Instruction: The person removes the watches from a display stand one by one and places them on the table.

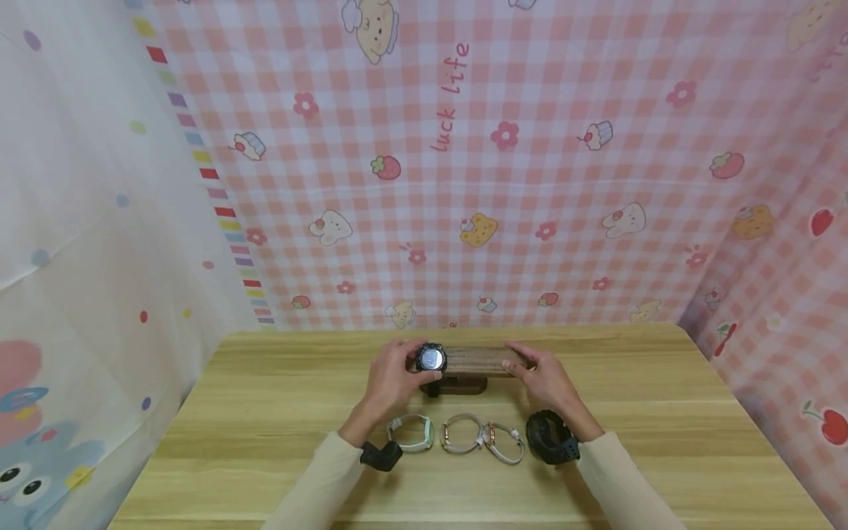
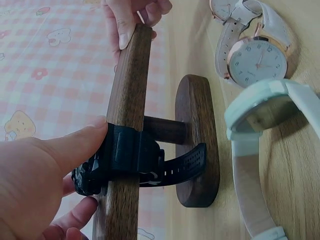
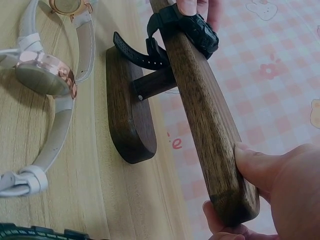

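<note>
A dark wooden watch stand (image 1: 483,361), a T-shaped bar on an oval base, stands toward the back of the table. Around the left part of its bar is a black digital watch (image 1: 432,358), strap buckled, with its loose strap end sticking out in the left wrist view. My left hand (image 1: 392,374) pinches this watch between thumb and fingers. At the bar's other end, my right hand (image 1: 545,374) grips the wood, thumb on the near side and fingers beyond, as the right wrist view shows (image 3: 285,185).
In front of the stand lie a mint-green watch (image 1: 412,433), two white-strapped rose-gold watches (image 1: 462,434) and a black watch (image 1: 551,437) beside my right wrist. Behind the wooden table (image 1: 278,412) hangs a pink checked cloth (image 1: 450,184).
</note>
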A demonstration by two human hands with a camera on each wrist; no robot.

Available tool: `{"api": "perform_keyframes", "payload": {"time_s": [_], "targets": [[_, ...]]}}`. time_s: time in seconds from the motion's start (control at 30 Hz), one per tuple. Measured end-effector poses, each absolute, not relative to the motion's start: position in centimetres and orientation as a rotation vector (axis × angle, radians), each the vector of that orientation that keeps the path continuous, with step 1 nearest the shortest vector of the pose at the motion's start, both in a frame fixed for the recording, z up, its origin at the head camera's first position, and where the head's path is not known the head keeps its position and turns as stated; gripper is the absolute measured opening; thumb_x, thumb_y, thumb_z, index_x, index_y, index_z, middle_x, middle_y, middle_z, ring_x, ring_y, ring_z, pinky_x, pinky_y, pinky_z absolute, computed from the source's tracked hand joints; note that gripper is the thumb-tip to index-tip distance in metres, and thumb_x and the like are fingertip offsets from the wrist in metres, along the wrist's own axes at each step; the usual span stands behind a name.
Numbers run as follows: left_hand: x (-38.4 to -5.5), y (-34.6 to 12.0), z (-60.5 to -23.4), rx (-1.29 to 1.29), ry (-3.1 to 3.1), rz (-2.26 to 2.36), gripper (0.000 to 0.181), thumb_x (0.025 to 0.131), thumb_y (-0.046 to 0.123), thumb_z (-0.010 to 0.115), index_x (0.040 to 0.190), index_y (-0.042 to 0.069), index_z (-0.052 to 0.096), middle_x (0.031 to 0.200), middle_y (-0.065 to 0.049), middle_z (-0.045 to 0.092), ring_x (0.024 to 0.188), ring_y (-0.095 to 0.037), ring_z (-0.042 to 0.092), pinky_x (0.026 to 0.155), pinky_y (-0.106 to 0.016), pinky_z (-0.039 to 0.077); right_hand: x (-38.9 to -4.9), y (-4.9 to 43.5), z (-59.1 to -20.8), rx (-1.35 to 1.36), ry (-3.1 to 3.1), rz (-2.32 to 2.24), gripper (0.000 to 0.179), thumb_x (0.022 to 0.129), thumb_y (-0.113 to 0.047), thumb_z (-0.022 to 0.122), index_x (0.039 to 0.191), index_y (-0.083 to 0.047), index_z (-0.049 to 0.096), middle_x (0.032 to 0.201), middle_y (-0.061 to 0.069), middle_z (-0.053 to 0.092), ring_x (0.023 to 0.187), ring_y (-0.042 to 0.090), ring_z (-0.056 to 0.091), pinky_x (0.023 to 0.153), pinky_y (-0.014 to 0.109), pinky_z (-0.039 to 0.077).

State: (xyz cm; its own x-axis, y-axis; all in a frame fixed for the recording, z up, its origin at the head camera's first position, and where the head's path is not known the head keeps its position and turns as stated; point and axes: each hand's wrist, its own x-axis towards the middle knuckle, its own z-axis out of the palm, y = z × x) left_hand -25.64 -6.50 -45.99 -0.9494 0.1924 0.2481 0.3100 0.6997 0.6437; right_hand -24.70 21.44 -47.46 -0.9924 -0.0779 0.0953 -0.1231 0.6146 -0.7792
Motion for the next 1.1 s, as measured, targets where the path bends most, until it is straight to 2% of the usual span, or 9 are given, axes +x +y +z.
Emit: {"api": "perform_keyframes", "payload": {"time_s": [0.2,0.37,0.63,1.1], "targets": [[-25.6,-7.1,-46.0,-0.405,-2.743,-1.063,0.065,0.072,0.033,0.088,0.130,0.012,0.065,0.094,-0.002,0.060,0.082,-0.016,0.051,0.074,-0.032,0.039,-24.8,21.6,-47.5,0.158,-2.783,1.344,0.044,0.097,-0.025,0.066,0.137,-0.010,0.060,0.099,0.011,0.067,0.066,0.014,0.051,0.058,0.029,0.043],[-25.7,-7.6,-46.1,-0.391,-2.747,-1.044,0.065,0.073,0.033,0.088,0.130,0.012,0.065,0.093,-0.002,0.059,0.079,-0.015,0.049,0.072,-0.030,0.038,-24.7,21.7,-47.5,0.153,-2.794,1.337,0.044,0.097,-0.026,0.066,0.137,-0.010,0.060,0.090,0.009,0.065,0.064,0.015,0.050,0.058,0.030,0.042],[-25.8,-8.6,-46.2,-0.388,-2.734,-1.041,0.063,0.074,0.033,0.087,0.128,0.010,0.065,0.090,-0.002,0.057,0.079,-0.015,0.049,0.073,-0.031,0.040,-24.8,21.7,-47.5,0.142,-2.801,1.376,0.046,0.097,-0.027,0.065,0.139,-0.010,0.058,0.088,0.008,0.063,0.063,0.015,0.049,0.057,0.030,0.042],[-26.0,-10.3,-46.1,-0.345,-2.732,-1.052,0.063,0.075,0.033,0.087,0.129,0.010,0.065,0.093,-0.004,0.059,0.079,-0.016,0.051,0.072,-0.032,0.041,-25.0,21.7,-47.6,0.164,-2.813,1.352,0.048,0.097,-0.029,0.065,0.140,-0.008,0.057,0.083,0.007,0.059,0.062,0.015,0.047,0.057,0.030,0.040]]}}
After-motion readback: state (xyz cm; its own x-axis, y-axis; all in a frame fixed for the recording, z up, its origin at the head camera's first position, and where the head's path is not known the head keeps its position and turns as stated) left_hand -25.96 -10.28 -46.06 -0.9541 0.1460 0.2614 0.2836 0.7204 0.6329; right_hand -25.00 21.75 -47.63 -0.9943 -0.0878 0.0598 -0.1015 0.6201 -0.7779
